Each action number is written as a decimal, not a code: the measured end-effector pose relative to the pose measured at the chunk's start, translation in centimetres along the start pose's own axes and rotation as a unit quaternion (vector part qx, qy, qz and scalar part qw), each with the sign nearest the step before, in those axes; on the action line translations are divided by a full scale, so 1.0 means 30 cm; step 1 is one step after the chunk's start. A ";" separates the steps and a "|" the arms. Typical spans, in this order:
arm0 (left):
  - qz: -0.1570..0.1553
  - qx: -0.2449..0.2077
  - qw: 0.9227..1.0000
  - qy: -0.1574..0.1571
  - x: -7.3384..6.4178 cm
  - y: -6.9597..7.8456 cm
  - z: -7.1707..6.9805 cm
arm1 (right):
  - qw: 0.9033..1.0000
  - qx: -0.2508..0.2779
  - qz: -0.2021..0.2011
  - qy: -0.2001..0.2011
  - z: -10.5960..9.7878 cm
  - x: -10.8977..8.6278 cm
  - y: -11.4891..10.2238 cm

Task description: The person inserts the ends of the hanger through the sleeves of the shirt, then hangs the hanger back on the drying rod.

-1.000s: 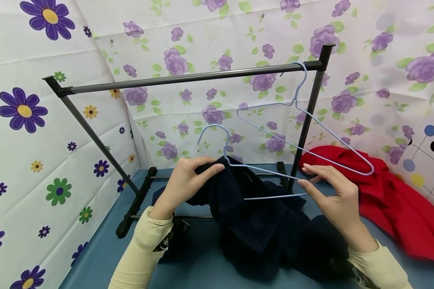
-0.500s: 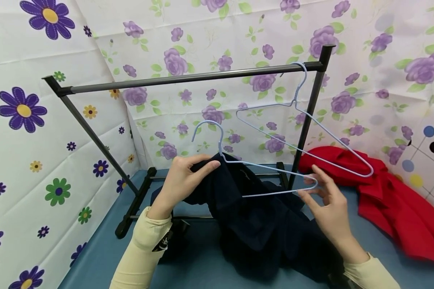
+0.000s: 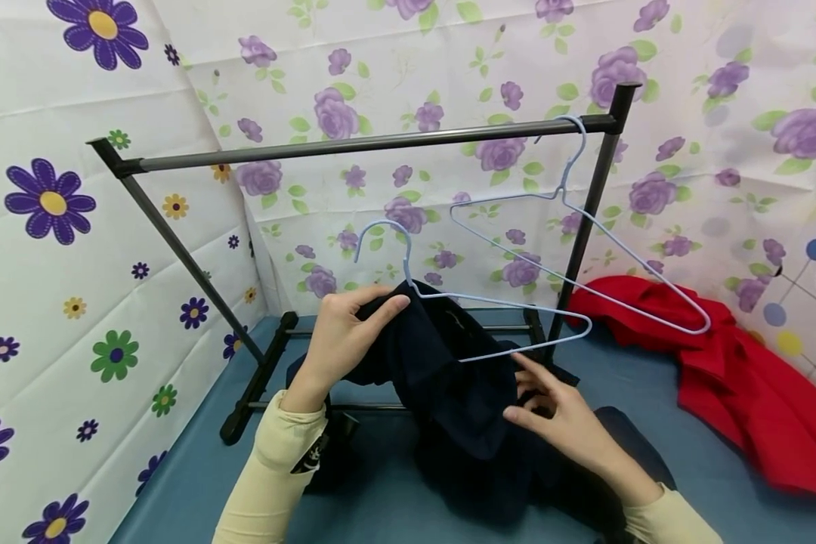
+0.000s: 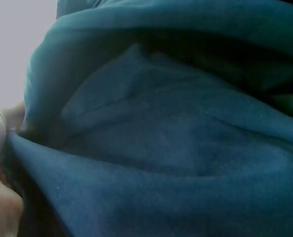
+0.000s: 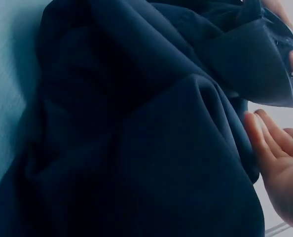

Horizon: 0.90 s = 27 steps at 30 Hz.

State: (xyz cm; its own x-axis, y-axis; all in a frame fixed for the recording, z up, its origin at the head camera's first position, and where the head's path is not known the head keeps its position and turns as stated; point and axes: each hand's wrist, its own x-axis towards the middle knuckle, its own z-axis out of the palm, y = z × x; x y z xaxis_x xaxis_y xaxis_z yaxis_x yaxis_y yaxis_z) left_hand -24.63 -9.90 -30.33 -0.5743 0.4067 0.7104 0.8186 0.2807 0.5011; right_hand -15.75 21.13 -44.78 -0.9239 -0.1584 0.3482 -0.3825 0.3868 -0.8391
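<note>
My left hand (image 3: 343, 332) pinches the collar area of a dark navy shirt (image 3: 449, 408), thumb on top, beside the neck of a light blue wire hanger (image 3: 503, 302). The hanger's hook rises above the cloth, and its right arm is bare outside the shirt. Its left part is hidden inside the garment. My right hand (image 3: 564, 423) is at the shirt's right side, below the bare wire, with loosely bent fingers. In the right wrist view, those fingertips (image 5: 252, 126) touch or nearly touch the cloth (image 5: 161, 148). Dark folds (image 4: 146, 133) fill the left wrist view.
A black metal rack (image 3: 381, 143) stands behind the hands on a blue surface (image 3: 381, 468). Another light blue hanger (image 3: 646, 276) hangs from its bar at the right end. Red cloth (image 3: 741, 385) lies at the right. Flower-printed sheets (image 3: 299, 196) form the backdrop.
My right hand has let go of the hanger's right end and moved left and down to the shirt. The hanger and my left hand have shifted slightly up and left.
</note>
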 end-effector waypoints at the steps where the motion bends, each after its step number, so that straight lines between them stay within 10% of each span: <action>1: 0.000 0.001 1.000 0.000 -0.001 -0.001 0.003 | 1.000 -0.009 0.012 -0.022 0.003 0.002 0.000; 9: -0.004 -0.005 1.000 -0.001 -0.010 -0.019 0.007 | 0.989 0.013 0.096 -0.108 0.008 0.011 0.019; 27: -0.054 -0.012 0.998 0.006 -0.030 -0.054 -0.045 | 0.993 0.066 0.095 -0.011 -0.147 0.030 -0.008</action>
State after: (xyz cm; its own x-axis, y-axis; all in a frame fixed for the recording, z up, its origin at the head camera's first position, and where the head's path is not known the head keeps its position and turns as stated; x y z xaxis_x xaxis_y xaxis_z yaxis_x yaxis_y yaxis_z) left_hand -25.44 -11.90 -31.09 -0.6587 0.3649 0.6580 0.7523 0.3017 0.5857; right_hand -16.49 24.91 -42.43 -0.9788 -0.1149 0.1693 -0.1961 0.2894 -0.9369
